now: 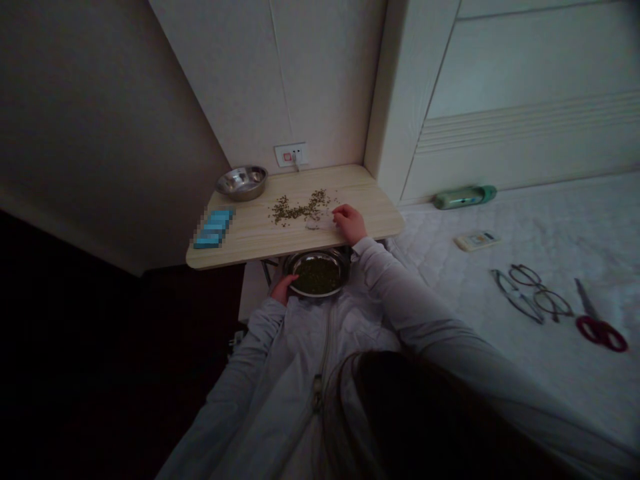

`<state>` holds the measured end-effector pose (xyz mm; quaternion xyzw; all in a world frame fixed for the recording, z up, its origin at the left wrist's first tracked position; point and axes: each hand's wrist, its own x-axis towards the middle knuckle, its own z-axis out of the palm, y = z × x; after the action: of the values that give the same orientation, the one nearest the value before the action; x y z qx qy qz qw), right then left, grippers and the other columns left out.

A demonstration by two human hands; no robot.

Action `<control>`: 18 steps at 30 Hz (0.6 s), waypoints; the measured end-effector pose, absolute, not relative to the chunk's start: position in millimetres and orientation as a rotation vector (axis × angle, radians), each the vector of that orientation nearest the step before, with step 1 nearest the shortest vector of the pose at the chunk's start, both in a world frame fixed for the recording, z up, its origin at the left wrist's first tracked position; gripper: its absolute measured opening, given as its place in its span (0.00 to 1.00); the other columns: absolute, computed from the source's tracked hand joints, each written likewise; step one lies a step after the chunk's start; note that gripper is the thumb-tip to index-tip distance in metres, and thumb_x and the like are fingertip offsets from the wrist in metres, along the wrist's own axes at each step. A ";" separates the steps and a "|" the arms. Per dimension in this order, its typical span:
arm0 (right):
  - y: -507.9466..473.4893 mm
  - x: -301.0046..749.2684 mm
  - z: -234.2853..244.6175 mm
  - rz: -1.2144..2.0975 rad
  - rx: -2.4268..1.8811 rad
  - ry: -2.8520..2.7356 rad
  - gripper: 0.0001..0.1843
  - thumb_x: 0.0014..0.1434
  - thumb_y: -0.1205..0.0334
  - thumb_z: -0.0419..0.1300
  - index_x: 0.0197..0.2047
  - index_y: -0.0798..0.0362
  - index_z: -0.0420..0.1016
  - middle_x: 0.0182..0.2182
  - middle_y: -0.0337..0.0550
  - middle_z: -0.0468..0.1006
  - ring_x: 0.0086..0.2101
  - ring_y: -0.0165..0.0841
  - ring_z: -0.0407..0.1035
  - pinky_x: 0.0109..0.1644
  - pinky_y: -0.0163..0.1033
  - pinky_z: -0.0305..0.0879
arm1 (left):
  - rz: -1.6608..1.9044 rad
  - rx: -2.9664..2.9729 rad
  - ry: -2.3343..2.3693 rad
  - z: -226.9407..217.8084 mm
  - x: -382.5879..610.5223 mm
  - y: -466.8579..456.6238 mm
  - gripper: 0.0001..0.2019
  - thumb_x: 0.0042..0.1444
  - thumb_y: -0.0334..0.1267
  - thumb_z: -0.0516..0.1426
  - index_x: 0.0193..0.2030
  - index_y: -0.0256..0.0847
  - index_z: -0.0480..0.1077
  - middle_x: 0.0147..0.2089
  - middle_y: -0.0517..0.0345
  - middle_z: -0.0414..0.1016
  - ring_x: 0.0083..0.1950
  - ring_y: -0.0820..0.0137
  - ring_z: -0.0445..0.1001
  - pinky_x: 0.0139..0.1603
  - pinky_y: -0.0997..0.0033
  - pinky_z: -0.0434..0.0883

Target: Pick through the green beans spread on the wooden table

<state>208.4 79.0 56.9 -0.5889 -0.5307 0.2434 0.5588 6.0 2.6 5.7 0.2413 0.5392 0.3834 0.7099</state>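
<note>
Below the front edge of the small wooden table, my left hand (284, 289) grips the left rim of a steel bowl (344, 279) close to my body. Inside the bowl lies a heap of dark green grains or seeds (316, 275). My right hand (351, 224) is over the table's right part with its fingers pinched together. A pale, see-through patch (324, 220) lies by the fingertips; whether they hold it is unclear. Loose dark green grains (299, 212) are scattered on the tabletop, left of my right hand.
A second steel bowl (243, 184) stands at the table's (250, 235) back left, behind a blurred blue item (214, 229). On the white bed (430, 247) lie a green-capped bottle (464, 197), a white remote (477, 241), glasses (540, 293) and red-handled scissors (600, 327). A wall socket (291, 155) sits behind the table.
</note>
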 end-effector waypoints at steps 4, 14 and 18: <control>77.2 207.9 59.0 0.585 -1.383 -1.247 0.09 0.41 0.63 0.49 0.27 0.55 0.67 0.19 0.35 0.66 0.23 0.26 0.60 0.32 0.35 0.59 | 0.844 0.517 1.229 7.7 7.4 1.4 0.11 0.43 0.30 0.51 0.33 0.33 0.70 0.21 0.56 0.74 0.27 0.66 0.73 0.22 0.73 0.68; 76.1 208.0 60.5 0.579 -1.393 -1.255 0.10 0.42 0.63 0.49 0.28 0.55 0.67 0.20 0.35 0.67 0.23 0.27 0.61 0.33 0.36 0.59 | 0.848 0.491 1.223 14.6 9.6 -0.9 0.12 0.43 0.29 0.51 0.35 0.33 0.70 0.25 0.54 0.75 0.33 0.64 0.73 0.27 0.71 0.70; 76.7 208.0 60.1 0.581 -1.393 -1.249 0.09 0.41 0.63 0.49 0.28 0.55 0.67 0.20 0.35 0.67 0.23 0.27 0.61 0.32 0.35 0.59 | 0.852 0.489 1.205 11.7 8.4 -0.2 0.10 0.42 0.29 0.52 0.32 0.33 0.70 0.23 0.55 0.75 0.32 0.65 0.73 0.26 0.72 0.70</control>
<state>208.0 76.7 60.1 -0.5902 -0.5294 0.2461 0.5575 8.4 -0.2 11.7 0.2206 0.5438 0.3845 0.7126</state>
